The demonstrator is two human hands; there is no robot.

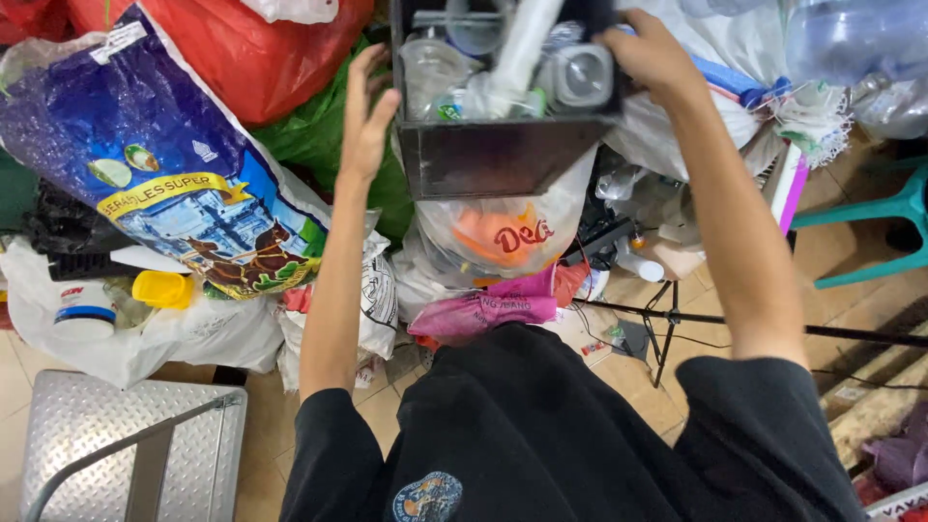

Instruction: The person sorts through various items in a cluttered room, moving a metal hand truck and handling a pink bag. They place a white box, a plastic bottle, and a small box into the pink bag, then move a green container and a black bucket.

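A dark brown box (493, 155) holds clear and white bottles (522, 48); beside it, a blue printed sack (164, 164).

A box (503, 145) stands raised between the two hands — the left hand (367, 116) just beside its left wall, the right hand (652, 53) on its upper right corner — with bottles and containers (503, 68) inside it. Under the box lie stacked bags (493, 242); a printed sack (164, 174) lies to the left, above a metal step (97, 425), and a stool (884, 213) stands at the right.

Left of the pink bag (483, 311) lies a blue printed sack (164, 164); below it, a metal step (106, 435); far right, perhaps a teal chair (870, 217).
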